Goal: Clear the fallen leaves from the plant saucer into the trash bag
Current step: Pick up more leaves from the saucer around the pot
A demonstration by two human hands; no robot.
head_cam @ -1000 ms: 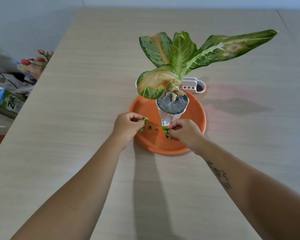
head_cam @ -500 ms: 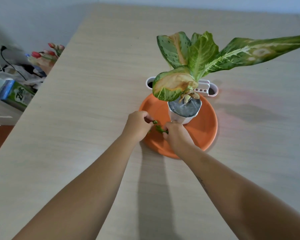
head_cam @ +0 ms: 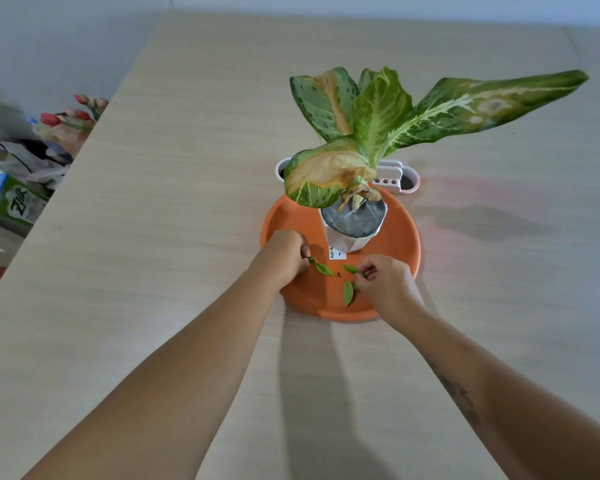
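Pale wood-grain tabletop (head_cam: 153, 237) filled most of the view, and near its middle sat the orange plant saucer (head_cam: 400, 251), where the work was going on. Small green fallen leaves (head_cam: 324, 269) lay on or just above the saucer's near side, in front of the white pot (head_cam: 352, 230). The left hand (head_cam: 284, 254) was curled with its fingertips pinched on the stem end of one leaf. The right hand (head_cam: 388, 284) was likewise closed, its fingers pinched on another leaf, with a further leaf (head_cam: 348, 293) hanging or lying just below them; whether that one was gripped or merely touching the hand could not be told.

Behind the hands the potted plant (head_cam: 378, 126) stood upright in the saucer, its broad variegated leaves spreading over a white holder (head_cam: 404, 180) just behind the saucer. Off the table's left edge lay clutter: red flower buds (head_cam: 80, 114), a green box (head_cam: 18, 202) and crumpled plastic (head_cam: 21, 157), which may or may not have been the trash bag.

As a judgement, the task looked to be in its gathering stage. The leaves were being picked up, a tiny green scrap seemed left on the saucer, and nothing had visibly reached a bag yet; carrying and dropping the leaves remained.
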